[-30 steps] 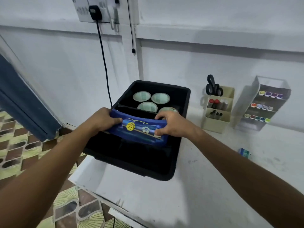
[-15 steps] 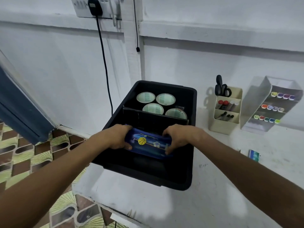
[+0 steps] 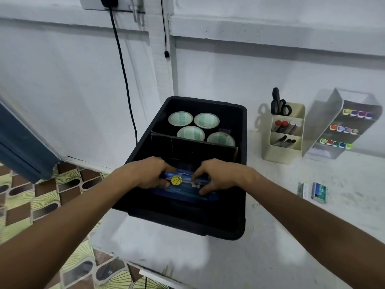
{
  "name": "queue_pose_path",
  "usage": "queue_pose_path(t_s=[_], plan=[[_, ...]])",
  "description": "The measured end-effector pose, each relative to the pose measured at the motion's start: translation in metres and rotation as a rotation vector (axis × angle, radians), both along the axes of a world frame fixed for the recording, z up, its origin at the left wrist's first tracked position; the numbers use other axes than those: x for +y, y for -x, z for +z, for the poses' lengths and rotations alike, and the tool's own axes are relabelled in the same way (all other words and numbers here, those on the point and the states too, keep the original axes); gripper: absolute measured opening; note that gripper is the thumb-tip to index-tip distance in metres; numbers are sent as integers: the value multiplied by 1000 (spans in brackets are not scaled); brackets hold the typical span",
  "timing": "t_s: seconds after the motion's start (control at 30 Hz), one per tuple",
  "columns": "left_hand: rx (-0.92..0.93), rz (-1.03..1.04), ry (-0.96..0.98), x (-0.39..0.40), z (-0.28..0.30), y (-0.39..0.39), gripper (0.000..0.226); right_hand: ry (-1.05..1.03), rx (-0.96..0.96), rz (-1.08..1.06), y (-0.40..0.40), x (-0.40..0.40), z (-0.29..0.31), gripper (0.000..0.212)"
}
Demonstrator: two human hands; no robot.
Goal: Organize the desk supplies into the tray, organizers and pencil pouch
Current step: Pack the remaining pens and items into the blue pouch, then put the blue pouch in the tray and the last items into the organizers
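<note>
Both hands are down in the near compartment of the black plastic tray (image 3: 241, 163), and between them lies the blue fabric pencil pouch with a yellow basketball patch (image 3: 183, 191), its long axis running straight from one hand to the other. The left hand (image 3: 150, 174) curls over the pouch's left end, fingers wrapped onto it; the right hand (image 3: 216, 177) pinches near the small white zip beads just right of the patch. Beyond the fingertips, past the divider, sit four tape rolls (image 3: 191, 133). Well off to the right hand's side, two small boxes (image 3: 312, 190) wait on the white worktop (image 3: 270, 236), so the right hand looks the nearer one for those
</note>
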State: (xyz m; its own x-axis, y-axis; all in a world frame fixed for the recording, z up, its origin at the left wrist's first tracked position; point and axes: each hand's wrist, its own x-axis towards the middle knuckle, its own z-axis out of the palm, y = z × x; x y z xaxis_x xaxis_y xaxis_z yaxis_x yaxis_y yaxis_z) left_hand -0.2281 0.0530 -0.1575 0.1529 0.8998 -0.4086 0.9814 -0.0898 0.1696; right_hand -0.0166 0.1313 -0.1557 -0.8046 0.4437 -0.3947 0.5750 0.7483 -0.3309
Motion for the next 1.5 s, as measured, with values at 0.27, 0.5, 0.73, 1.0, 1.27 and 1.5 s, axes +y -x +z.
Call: queue_pose_path(t_s=[0.27, 0.5, 0.73, 1.0, 1.27, 1.5], plan=[[19, 33, -12, -2, -5, -4, 60, -37, 8, -3, 2, -3, -7, 52], [39, 81, 24, -2, 11, -12, 52, 25, 42, -51, -5, -2, -1, 56], [-36, 95, -240, 22, 68, -77, 52, -53, 478, -256, -58, 1, 40, 39], [-161, -77, -286, 64, 91, -226, 51, -138, 428, -569, -204, 11, 57, 43], [-56, -213, -17, 100, 24, -330, 93, -47, 44, -750, -286, 15, 3, 72], [34, -232, -41, 110, -14, -344, 65, -136, -16, -723, -291, 24, -35, 87]])
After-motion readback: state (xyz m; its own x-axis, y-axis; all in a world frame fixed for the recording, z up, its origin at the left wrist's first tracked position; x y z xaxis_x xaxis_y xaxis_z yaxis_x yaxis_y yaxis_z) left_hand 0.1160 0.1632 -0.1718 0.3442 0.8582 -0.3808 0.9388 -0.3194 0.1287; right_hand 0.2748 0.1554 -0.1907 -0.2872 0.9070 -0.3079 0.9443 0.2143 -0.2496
